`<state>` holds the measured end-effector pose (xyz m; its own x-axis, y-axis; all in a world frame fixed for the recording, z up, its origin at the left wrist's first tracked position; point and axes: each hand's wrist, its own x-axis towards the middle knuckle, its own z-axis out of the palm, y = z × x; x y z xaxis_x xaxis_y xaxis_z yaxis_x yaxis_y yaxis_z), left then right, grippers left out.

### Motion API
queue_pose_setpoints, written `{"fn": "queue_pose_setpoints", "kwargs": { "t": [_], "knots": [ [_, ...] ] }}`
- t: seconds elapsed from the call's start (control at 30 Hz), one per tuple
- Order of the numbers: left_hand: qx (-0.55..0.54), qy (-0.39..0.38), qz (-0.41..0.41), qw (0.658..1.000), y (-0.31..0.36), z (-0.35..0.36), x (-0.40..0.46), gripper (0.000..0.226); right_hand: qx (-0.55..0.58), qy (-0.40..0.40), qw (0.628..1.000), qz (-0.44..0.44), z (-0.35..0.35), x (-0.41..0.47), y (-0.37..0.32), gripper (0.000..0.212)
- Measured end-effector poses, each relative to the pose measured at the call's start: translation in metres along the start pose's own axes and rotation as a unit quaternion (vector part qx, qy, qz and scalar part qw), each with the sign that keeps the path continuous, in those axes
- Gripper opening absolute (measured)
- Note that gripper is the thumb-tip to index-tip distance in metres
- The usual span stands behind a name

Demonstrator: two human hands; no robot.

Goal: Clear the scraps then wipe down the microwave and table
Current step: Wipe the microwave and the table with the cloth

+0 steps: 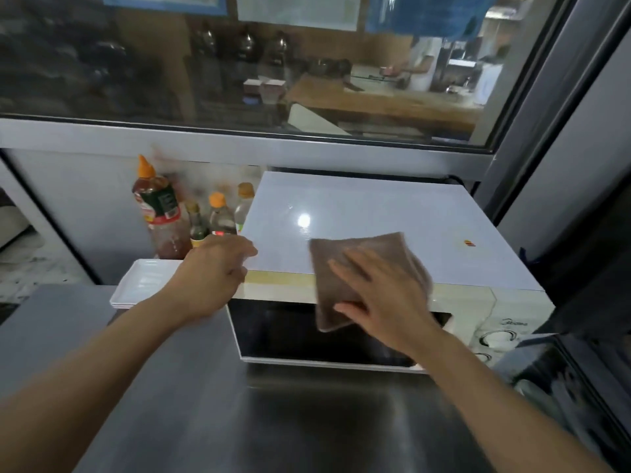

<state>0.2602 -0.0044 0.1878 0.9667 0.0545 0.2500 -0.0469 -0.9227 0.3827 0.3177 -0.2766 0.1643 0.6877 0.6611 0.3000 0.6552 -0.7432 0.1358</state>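
Note:
A white microwave [375,213] stands at the back right of a steel table [239,421], its dark door facing me. A brown cloth [345,254] lies over the front edge of the microwave's top and hangs a little over the door. My right hand [382,295] lies flat on the cloth, fingers spread, pressing it against the top edge. My left hand [215,268] rests at the microwave's top left corner, fingers curled over the edge there.
Left of the microwave stand several sauce and oil bottles [160,209] against the wall. A stack of white rectangular plates [143,285] sits in front of them. A window runs behind, and a dark frame closes in on the right.

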Motion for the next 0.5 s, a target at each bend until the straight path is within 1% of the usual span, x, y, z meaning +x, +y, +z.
{"fn": "queue_pose_setpoints", "kwargs": {
  "t": [0.03,0.1,0.17,0.27,0.37,0.43,0.5],
  "knots": [
    [-0.013,0.0,0.0,1.0,-0.004,0.0,-0.002,0.035,-0.025,-0.001,0.999,0.027,-0.004,-0.009,0.013,0.062],
    [-0.034,-0.003,0.0,0.999,-0.009,0.002,-0.003,0.037,-0.066,-0.027,0.995,0.069,-0.008,-0.02,0.029,0.063],
    [-0.064,-0.008,-0.014,0.998,-0.012,0.002,-0.002,0.04,-0.063,-0.041,0.995,0.072,-0.004,-0.018,0.027,0.067],
    [-0.129,-0.005,-0.061,0.99,-0.021,-0.005,-0.005,0.045,-0.033,-0.024,0.998,0.038,0.005,0.005,-0.008,0.065],
    [-0.113,0.024,-0.076,0.99,-0.033,-0.015,-0.012,0.05,0.004,0.0,1.0,0.007,0.012,0.037,-0.06,0.072],
    [-0.108,0.037,-0.073,0.991,-0.04,-0.021,-0.016,0.051,0.003,0.002,1.0,-0.01,0.014,0.056,-0.091,0.07],
    [-0.113,0.034,-0.076,0.99,-0.048,-0.025,-0.019,0.053,0.011,-0.001,1.0,-0.014,0.013,0.072,-0.116,0.065]
  ]
}}
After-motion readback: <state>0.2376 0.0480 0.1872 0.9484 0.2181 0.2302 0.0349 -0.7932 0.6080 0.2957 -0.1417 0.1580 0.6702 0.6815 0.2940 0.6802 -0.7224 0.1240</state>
